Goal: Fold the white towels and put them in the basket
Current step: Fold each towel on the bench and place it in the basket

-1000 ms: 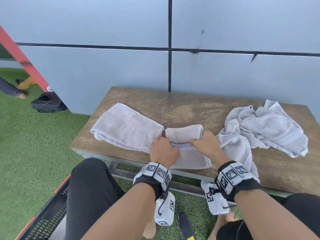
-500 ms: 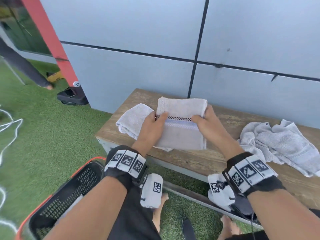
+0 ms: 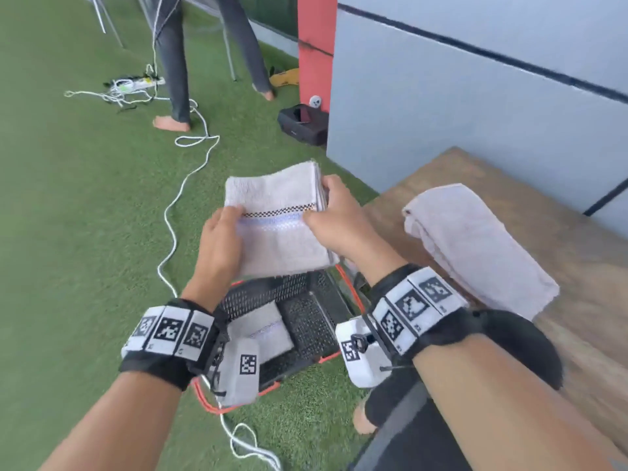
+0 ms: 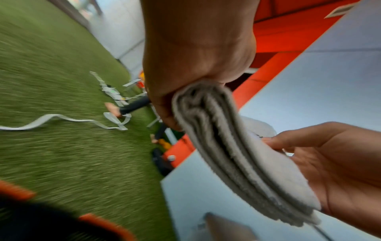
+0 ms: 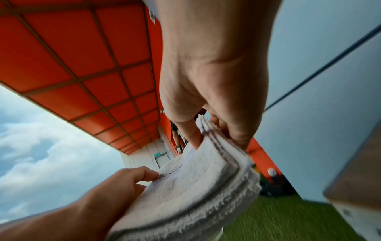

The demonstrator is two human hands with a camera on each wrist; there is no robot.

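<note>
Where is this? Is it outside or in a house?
Probably outside, beside a building. There is green turf on the ground, cloudy sky under an orange canopy, and a wooden bench against a grey panelled wall.

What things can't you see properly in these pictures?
- Basket floor, head view: hidden by the folded towel and both wrists.
- Towel on the bench: its underside is hidden.
- Grass, left wrist view: motion-blurred.
- Standing person: cut off by the top edge.
</note>
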